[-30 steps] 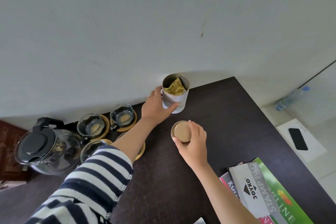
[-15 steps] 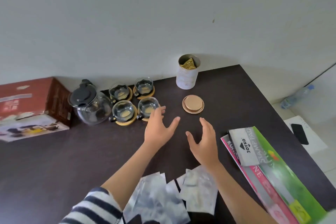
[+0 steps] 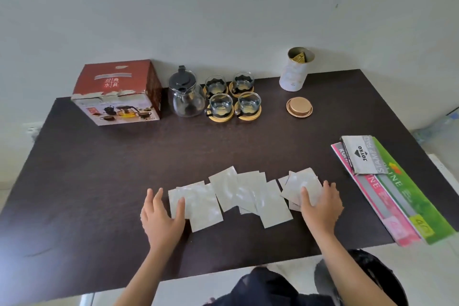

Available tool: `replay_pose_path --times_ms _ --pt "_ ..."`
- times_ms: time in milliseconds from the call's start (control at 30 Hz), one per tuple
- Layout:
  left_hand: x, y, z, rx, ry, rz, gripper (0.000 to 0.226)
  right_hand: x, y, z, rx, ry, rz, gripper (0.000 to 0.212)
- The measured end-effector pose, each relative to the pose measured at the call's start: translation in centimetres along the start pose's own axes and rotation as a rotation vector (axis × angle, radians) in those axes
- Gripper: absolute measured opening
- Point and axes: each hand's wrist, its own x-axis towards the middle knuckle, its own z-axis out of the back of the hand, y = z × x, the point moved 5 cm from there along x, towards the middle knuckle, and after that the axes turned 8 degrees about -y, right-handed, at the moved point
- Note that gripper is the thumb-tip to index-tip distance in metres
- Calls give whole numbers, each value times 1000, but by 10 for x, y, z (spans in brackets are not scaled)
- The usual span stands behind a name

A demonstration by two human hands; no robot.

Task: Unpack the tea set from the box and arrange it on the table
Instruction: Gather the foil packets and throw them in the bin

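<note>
A red tea-set box (image 3: 119, 93) stands at the back left of the dark table (image 3: 99, 169). Beside it are a glass teapot (image 3: 185, 95) with a black lid and several glass cups on wooden coasters (image 3: 233, 97). An open white tin (image 3: 295, 69) holding gold packets stands at the back, its tan lid (image 3: 299, 107) lying in front of it. Several silvery sachets (image 3: 238, 194) lie spread near the front edge. My left hand (image 3: 160, 216) rests flat on the leftmost sachets; my right hand (image 3: 320, 202) rests flat on the rightmost ones.
A stack of coloured paper packs with a grey stamp-pad box (image 3: 362, 156) on top lies at the right edge of the table. A white wall runs behind the table. A dark seat or clothing shows below the front edge.
Both hands drew back from the tin and lid to the front of the table and now lie on the sachets. The view tilted down and widened.
</note>
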Motion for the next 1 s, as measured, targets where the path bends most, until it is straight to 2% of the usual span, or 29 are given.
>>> replay_pose_path --times_ms 167,300,367,433,600,700,767,867,933,1000 --pt "-22 -3 -17 11 176 -6 83 -36 27 -13 68 61 -10 73" --pt "-53 -44 -43 -285 361 -97 83 -76 58 -26 332 212 111 70" --pt "-64 -60 -47 -368 373 -151 82 -82 61 -23 412 233 131 72" --pt "-65 -62 -47 -374 341 -157 87 -72 52 -18 357 191 117 79" --pt "-62 -51 -54 -194 279 -180 108 -42 20 -15 -4 159 177 94" --pt "-75 -61 -76 26 326 -221 113 -53 34 -25 -62 171 257 87" --pt "-82 -70 -91 136 350 -281 111 -63 54 -37 16 237 287 80" --pt "-85 -78 -107 183 367 -366 104 -71 83 -52 294 399 313 63" --pt "-83 -82 -109 167 355 -383 101 -66 95 -56 411 457 282 51" --pt "-79 -86 -111 94 321 -367 102 -55 104 -60 427 481 290 52"
